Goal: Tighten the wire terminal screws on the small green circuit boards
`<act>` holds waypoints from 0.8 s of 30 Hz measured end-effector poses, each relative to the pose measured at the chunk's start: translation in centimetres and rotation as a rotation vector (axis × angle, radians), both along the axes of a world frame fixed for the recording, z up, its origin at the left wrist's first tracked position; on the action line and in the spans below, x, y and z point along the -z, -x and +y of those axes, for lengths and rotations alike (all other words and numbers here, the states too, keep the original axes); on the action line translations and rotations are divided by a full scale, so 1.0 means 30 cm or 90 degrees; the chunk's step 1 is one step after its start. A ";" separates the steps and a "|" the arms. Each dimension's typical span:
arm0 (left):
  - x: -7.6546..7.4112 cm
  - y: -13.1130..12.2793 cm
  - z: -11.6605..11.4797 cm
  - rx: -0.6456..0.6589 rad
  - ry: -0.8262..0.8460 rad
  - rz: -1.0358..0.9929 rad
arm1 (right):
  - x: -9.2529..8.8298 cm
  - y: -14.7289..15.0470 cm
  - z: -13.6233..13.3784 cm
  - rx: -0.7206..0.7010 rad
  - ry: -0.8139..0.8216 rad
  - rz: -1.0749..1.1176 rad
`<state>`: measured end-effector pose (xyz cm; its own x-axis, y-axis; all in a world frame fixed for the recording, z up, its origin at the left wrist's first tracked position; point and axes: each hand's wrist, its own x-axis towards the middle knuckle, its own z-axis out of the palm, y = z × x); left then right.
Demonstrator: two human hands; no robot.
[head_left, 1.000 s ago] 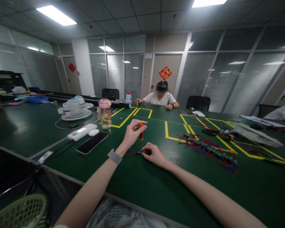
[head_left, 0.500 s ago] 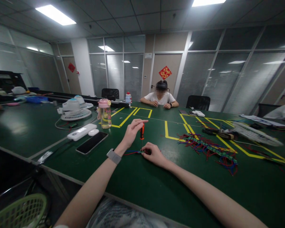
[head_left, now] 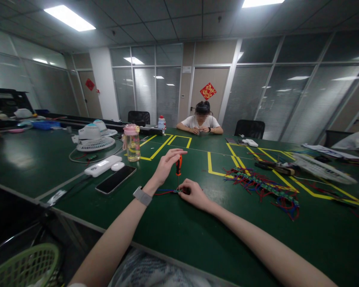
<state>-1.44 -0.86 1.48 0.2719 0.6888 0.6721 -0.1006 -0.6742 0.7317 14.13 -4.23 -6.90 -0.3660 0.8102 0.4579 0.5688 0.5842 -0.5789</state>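
One small, probably fragile board (head_left: 176,191) lies on the table (head_left: 182,239), best held by its edge, as my right hand (head_left: 195,194) pinches it, while my left hand (head_left: 167,163), grip unclear, tops a light-looking upright screwdriver (head_left: 178,169)

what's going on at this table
One person's left hand rests over the top of an upright orange-and-black screwdriver, its tip down at a small circuit board with red and blue wires. The right hand has its fingertips at that board on the table. More wired circuit boards lie to the right.
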 end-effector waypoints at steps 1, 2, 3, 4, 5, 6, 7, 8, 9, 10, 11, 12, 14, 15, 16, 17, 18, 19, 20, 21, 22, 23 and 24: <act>-0.001 -0.002 -0.001 0.034 0.017 -0.016 | 0.000 0.000 0.000 0.001 -0.002 -0.001; -0.001 -0.004 -0.002 0.070 0.041 -0.033 | 0.000 0.000 0.000 0.001 -0.003 -0.003; -0.001 -0.006 -0.003 0.102 0.066 -0.047 | -0.001 0.000 0.000 0.002 -0.004 -0.004; 0.000 -0.007 -0.005 0.121 0.088 -0.054 | -0.001 0.001 0.000 0.002 -0.003 -0.005; 0.002 -0.009 -0.006 0.122 0.100 -0.054 | -0.002 0.001 0.000 0.003 -0.002 -0.006; 0.003 -0.009 -0.007 0.103 0.098 -0.050 | -0.002 0.002 0.000 0.004 -0.002 -0.007; 0.005 -0.008 -0.007 0.069 0.085 -0.041 | -0.003 0.002 0.000 0.005 -0.002 -0.007; 0.006 -0.007 -0.007 0.031 0.065 -0.028 | -0.003 0.002 0.000 0.007 -0.003 -0.007; 0.006 -0.005 -0.005 -0.004 0.045 -0.014 | -0.003 0.002 0.000 0.008 -0.003 -0.007; 0.006 -0.003 -0.004 -0.030 0.027 -0.002 | -0.003 0.003 -0.001 0.007 -0.002 -0.006; 0.005 -0.002 -0.002 -0.041 0.014 0.006 | -0.004 0.003 -0.001 0.006 -0.001 -0.004; 0.004 -0.001 0.000 -0.036 0.008 0.005 | -0.005 0.002 -0.002 0.005 0.001 -0.003; 0.001 -0.002 0.002 0.019 0.029 -0.017 | -0.007 0.002 -0.003 0.003 0.004 -0.005; 0.001 -0.003 0.002 0.057 0.050 -0.035 | -0.009 0.002 -0.004 0.003 0.003 -0.007; 0.001 -0.005 0.001 0.092 0.071 -0.052 | -0.010 0.002 -0.004 0.003 0.002 -0.009; 0.002 -0.006 0.000 0.116 0.089 -0.065 | -0.011 0.002 -0.005 0.003 0.002 -0.010; 0.003 -0.007 -0.002 0.124 0.100 -0.069 | -0.011 0.002 -0.005 0.003 0.003 -0.010; 0.004 -0.008 -0.003 0.111 0.099 -0.064 | -0.012 0.002 -0.005 0.003 0.005 -0.008; 0.004 -0.007 -0.005 0.082 0.086 -0.053 | -0.012 0.002 -0.005 0.002 0.007 -0.006; 0.004 -0.006 -0.006 0.047 0.066 -0.039 | -0.011 0.002 -0.005 0.001 0.009 -0.003; 0.003 -0.005 -0.006 0.015 0.045 -0.024 | -0.011 0.002 -0.005 0.000 0.010 0.000; 0.002 -0.003 -0.006 -0.009 0.029 -0.011 | -0.010 0.002 -0.005 -0.002 0.010 0.002; 0.001 -0.003 -0.005 -0.021 0.017 -0.004 | -0.010 0.002 -0.005 -0.002 0.008 0.003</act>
<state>-1.36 -1.01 1.45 0.2450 0.7148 0.6551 -0.0839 -0.6575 0.7488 14.07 -4.37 -6.61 -0.3666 0.8148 0.4490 0.5635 0.5785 -0.5897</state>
